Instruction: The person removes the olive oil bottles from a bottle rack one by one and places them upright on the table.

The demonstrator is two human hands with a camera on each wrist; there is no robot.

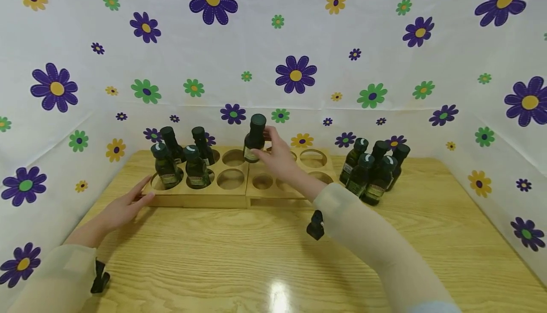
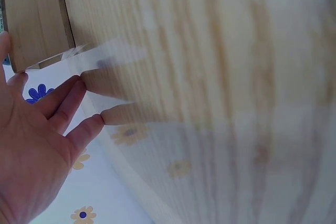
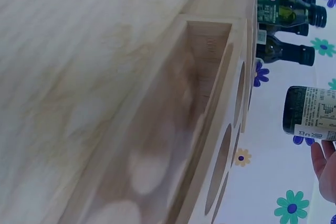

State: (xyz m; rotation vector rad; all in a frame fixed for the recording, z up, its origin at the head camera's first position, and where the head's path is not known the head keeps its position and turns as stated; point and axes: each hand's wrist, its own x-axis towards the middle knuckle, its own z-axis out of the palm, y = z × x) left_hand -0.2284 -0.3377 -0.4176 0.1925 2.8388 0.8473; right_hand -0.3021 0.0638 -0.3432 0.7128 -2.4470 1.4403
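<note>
Here, right hand [image 1: 283,157] grips bottle [image 1: 255,139]; spread left hand [image 1: 122,212] touches rack [image 1: 196,201].

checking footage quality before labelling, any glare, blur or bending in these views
Head view: bright glare on the wooden tabletop, bottom centre; left wrist view: glossy tabletop mirrors part of the left hand and yellow flowers, its edge bowed; right wrist view: tabletop grain looks soft, while print on the held bottle is crisper.

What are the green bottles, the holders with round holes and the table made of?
The bottles look like smooth glass, maybe plastic: they're dark green, shiny and partly see-through. The holders look like pale, smooth wood, with faint grain showing. The table has grain lines and gleams, so perhaps glossy wood, or a wood-look covering.
</note>
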